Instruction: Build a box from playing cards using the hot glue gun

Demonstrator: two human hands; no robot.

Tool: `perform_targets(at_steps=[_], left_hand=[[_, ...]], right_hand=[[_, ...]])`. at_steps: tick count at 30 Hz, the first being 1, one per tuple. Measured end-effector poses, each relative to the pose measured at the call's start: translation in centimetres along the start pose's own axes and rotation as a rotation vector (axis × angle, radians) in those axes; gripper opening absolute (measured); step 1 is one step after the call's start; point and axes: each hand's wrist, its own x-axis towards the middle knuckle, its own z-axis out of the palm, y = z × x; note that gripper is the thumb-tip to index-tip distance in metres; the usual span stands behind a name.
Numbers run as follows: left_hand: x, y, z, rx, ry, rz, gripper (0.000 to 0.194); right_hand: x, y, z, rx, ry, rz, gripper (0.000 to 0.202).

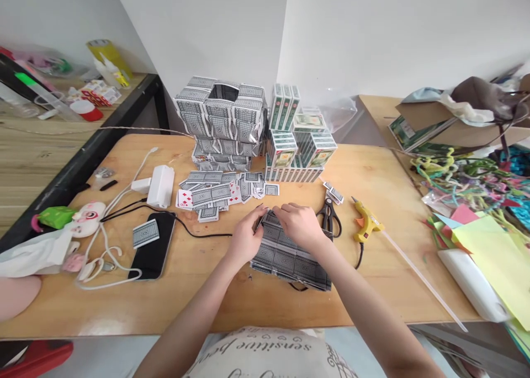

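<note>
A panel of joined playing cards [285, 251], grey patterned backs up, lies tilted on the table in front of me. My left hand [247, 235] grips its upper left corner, thumb on top. My right hand [300, 223] is closed with its fingertips pinching the same far edge, close to the left fingers. Whatever lies between the fingertips is too small to make out. Behind the hands, loose playing cards [211, 193] lie in an overlapping pile, a few face up. Black-handled scissors [330, 218] lie just beyond the panel, partly hidden by my right forearm.
A boxy playing-card structure [223, 116] stands at the back, beside stacked card boxes [296, 171]. A yellow glue gun [366, 222] with a long glue stick lies right. Left are a phone [159, 251], a white charger [161, 186] and tangled cables. Coloured paper [492, 245] covers the right edge.
</note>
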Motion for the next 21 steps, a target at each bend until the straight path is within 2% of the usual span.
perform_targets(at_steps=[4, 10, 16, 21], left_hand=[[-0.1, -0.1, 0.4, 0.0, 0.042, -0.057, 0.045], [-0.1, 0.8, 0.2, 0.035, 0.012, -0.056, 0.063], [0.1, 1.3, -0.1, 0.236, -0.027, -0.035, 0.054], [0.1, 1.2, 0.0, 0.256, -0.041, -0.02, 0.055]], right_hand=[[0.5, 0.0, -0.6, -0.031, -0.077, 0.0, 0.025], [1.3, -0.3, -1.7, -0.054, -0.199, -0.009, 0.019], [1.4, -0.6, -1.7, -0.069, -0.188, -0.032, 0.02], [1.1, -0.9, -1.3, -0.052, -0.159, 0.0, 0.021]])
